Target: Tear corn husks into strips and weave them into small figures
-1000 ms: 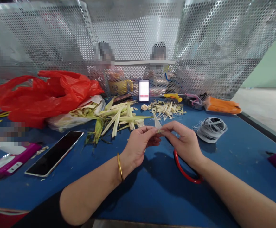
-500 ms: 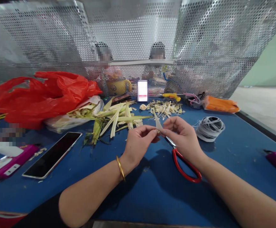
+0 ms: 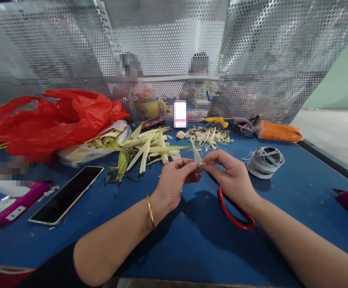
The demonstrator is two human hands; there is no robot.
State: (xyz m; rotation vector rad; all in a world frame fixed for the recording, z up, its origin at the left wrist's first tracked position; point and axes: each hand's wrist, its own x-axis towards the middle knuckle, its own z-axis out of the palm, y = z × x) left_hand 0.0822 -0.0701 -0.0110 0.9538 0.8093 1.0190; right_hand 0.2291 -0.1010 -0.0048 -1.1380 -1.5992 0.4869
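Observation:
My left hand [image 3: 171,182] pinches a small pale piece of corn husk [image 3: 196,155] between thumb and fingers. Its pointed tip sticks up above the fingertips. My right hand [image 3: 233,176] has thumb and forefinger closed on the lower end of the same piece, right beside the left fingertips. Under the right hand lies a pair of scissors with red handles [image 3: 245,228], whose blades are mostly hidden. Ahead and to the left is a pile of corn husks [image 3: 145,154]. Beyond my hands are shredded husk scraps [image 3: 211,137].
A coil of grey cord [image 3: 265,164] sits to the right, near an orange packet [image 3: 278,132]. Leftward are a phone [image 3: 67,196], a purple device [image 3: 24,202] and a red plastic bag [image 3: 72,120]. Two people sit behind a perforated metal screen [image 3: 168,40].
My right fingers have shifted their grip at the base of the husk piece, and its tip leans slightly further left. The right hand now covers the scissor blades more.

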